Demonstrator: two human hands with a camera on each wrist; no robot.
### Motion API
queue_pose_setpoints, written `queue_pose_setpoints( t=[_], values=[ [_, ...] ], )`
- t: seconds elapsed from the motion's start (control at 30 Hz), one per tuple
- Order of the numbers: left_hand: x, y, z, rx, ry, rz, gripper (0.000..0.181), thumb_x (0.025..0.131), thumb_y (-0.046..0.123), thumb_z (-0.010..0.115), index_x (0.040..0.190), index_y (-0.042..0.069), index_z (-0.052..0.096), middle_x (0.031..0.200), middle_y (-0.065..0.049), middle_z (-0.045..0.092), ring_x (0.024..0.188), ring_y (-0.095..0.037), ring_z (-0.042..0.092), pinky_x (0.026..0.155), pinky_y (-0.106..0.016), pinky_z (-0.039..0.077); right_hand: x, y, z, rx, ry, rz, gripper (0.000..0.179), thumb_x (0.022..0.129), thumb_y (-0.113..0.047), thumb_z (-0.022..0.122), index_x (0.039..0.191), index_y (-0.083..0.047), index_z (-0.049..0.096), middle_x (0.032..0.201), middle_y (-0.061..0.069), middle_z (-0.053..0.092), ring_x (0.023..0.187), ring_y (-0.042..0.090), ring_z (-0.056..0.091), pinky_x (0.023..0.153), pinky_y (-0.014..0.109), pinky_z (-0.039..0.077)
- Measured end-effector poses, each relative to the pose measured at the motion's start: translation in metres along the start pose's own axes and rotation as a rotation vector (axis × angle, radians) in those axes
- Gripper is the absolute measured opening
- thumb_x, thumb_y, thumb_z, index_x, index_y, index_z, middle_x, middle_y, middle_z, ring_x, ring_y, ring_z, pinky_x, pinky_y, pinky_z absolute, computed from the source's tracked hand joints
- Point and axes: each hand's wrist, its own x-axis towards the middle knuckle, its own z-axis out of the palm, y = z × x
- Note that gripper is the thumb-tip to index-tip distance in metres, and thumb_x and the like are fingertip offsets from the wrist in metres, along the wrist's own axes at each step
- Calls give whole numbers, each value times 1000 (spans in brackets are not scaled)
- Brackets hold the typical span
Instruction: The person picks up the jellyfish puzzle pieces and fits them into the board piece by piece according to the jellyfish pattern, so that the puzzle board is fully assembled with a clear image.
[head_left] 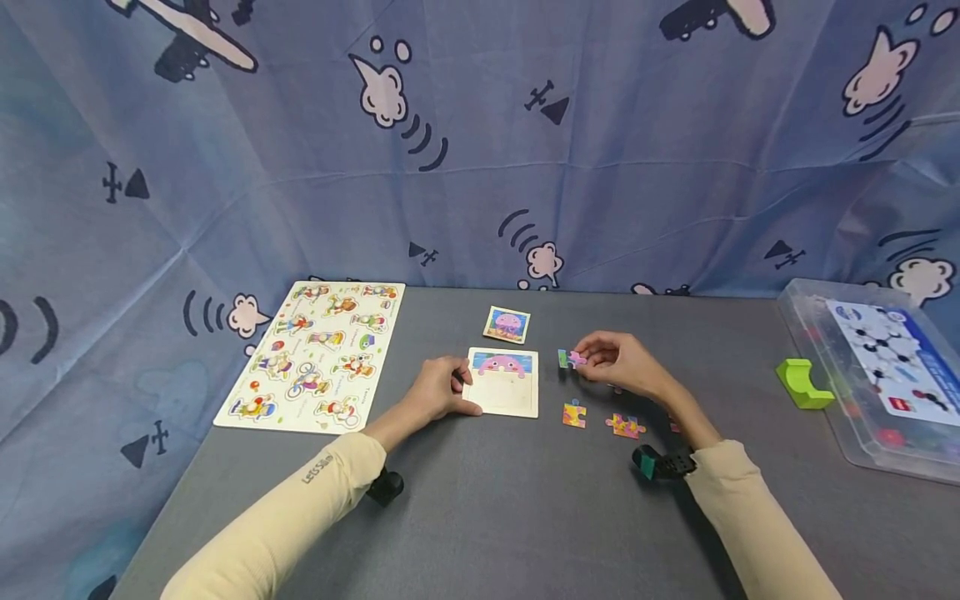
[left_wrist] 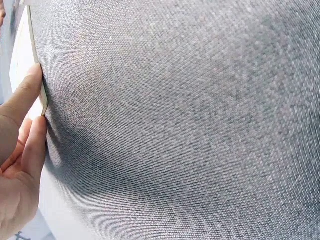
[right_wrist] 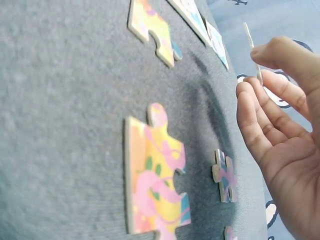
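Note:
My left hand holds a small square puzzle tray at its left side, thumb by the near corner. Along the tray's top lie pieces showing a pink octopus head; its lower part is bare wood. To the right, my right hand pinches a jigsaw piece with green and pink on it, raised above the table. That piece appears edge-on between thumb and fingers in the right wrist view. Loose yellow-and-pink puzzle pieces lie below this hand, some partly hidden by the arm.
Behind the tray lies a small octopus picture card. A large board of cartoon figures is at the left. On the right are a green curved block and a clear plastic box. A patterned blue curtain hangs behind the table.

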Motion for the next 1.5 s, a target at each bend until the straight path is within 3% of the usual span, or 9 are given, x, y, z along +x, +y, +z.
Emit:
queue_pose_setpoints(
  t=[0.37,0.73,1.1,1.5],
  values=[
    [-1,2,-2,-12,10,-4,40,57,8,92,82,1,61,78,-6,57,71,-16,54,63,-23,44,-3,-9,11,46,25,-15,30,80,-3,74,106,7,62,95,17,64,81,15,61,70,22,51],
    [-2,3,-4,-8,7,-9,39,59,8,92,83,1,61,82,-7,58,73,-17,55,65,-24,45,-7,-16,39,107,43,27,34,84,-9,74,112,6,64,108,20,66,94,22,67,77,24,52],
    [-3,0,-2,9,20,36,40,58,9,92,82,2,62,77,-5,57,71,-16,56,64,-24,44,-1,-23,61,285,87,115,37,80,-4,76,112,10,62,104,21,67,88,11,66,73,23,53],
    [-3,-1,-2,1,17,31,40,58,10,92,82,2,62,78,-5,57,70,-16,56,65,-23,44,8,-30,81,297,111,77,33,78,2,76,106,14,64,97,24,68,80,9,67,69,19,52]
  ],
)
